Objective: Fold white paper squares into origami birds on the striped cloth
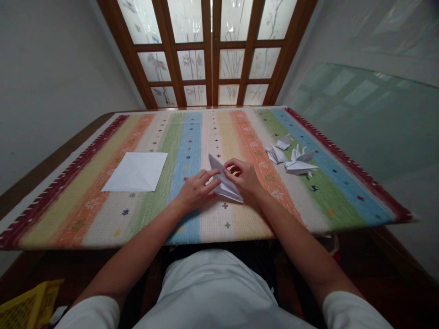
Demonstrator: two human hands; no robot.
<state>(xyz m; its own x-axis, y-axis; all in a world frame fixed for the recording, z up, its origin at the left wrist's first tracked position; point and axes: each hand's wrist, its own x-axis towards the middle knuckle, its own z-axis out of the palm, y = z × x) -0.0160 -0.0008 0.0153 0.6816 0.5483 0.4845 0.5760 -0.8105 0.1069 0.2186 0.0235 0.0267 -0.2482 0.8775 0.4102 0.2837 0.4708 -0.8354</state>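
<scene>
Two bare hands work close together on a striped woven mat (85,219). The left hand (197,192) presses its fingertips against a pointed folded white paper (224,183), and the right hand (242,178) curls over and pinches its upper folds. Open mat lies left of them, up to a creased paper square (135,172); rightward sit an origami crane (300,162) and two folded paper pieces (276,154). The mat's zigzag-bordered edges lie on a dark wooden table (51,160), facing frosted glass doors (212,59).

A striped rug (85,219) holds a paper square (135,172) and origami crane (298,167).
</scene>
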